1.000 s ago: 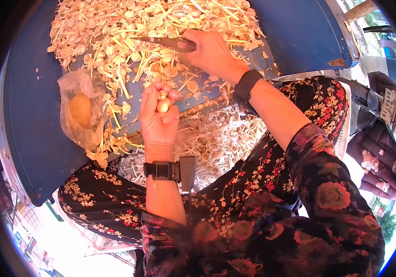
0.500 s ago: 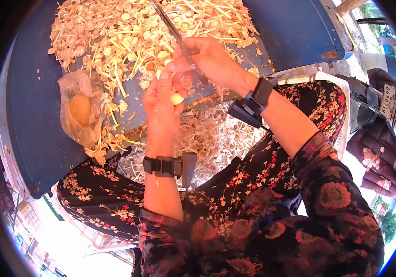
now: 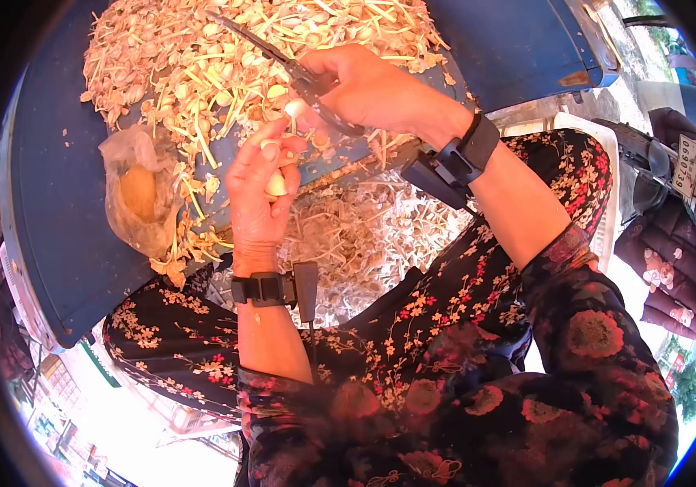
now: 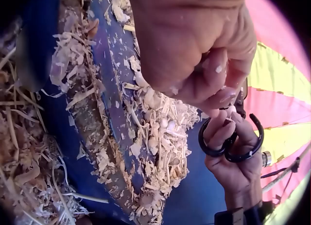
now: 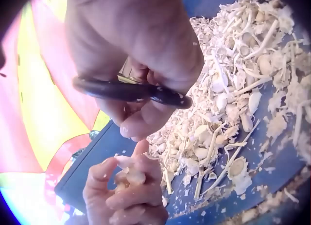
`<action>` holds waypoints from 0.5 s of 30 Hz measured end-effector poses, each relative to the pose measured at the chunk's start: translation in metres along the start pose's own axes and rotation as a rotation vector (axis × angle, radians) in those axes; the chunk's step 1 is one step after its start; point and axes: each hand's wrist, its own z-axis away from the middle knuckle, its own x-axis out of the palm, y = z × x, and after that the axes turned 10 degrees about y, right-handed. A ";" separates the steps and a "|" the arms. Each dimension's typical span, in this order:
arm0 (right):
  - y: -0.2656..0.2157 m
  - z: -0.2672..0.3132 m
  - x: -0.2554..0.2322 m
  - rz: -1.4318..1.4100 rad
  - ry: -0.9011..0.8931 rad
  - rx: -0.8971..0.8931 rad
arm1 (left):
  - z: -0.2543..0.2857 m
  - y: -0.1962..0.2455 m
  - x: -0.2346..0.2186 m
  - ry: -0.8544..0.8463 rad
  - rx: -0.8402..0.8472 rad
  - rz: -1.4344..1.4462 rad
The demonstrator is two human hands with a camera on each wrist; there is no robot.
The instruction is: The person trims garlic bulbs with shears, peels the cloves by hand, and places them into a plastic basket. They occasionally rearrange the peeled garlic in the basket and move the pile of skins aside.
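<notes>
My left hand (image 3: 255, 195) curls its fingers round peeled garlic cloves (image 3: 276, 185), pale and smooth against the palm. In the right wrist view the cloves (image 5: 131, 175) show between its fingers. My right hand (image 3: 380, 93) grips scissors with dark handles (image 5: 114, 90), its fingers through the loops. The long blades (image 3: 263, 45) point up and left above the garlic pile. Fingertips of both hands meet closely, with a whitish clove (image 3: 294, 107) at the right fingertips. In the left wrist view, the left hand's fingers partly cover the right fingertips.
A heap of garlic cloves, cut stalks and skins (image 3: 153, 73) covers the blue table (image 3: 56, 227). A clear plastic bag (image 3: 138, 195) with a yellowish-brown thing inside lies left. Papery skins (image 3: 356, 231) fill the space between the legs, below the table edge.
The right hand has come down from over the heap to the left fingertips, and its scissors swung upright, then tilted back left. The left hand has shifted slightly left, still holding cloves.
</notes>
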 end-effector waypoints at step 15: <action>0.021 0.002 0.020 0.473 -0.016 -0.108 | 0.001 -0.023 0.015 0.420 0.023 -0.134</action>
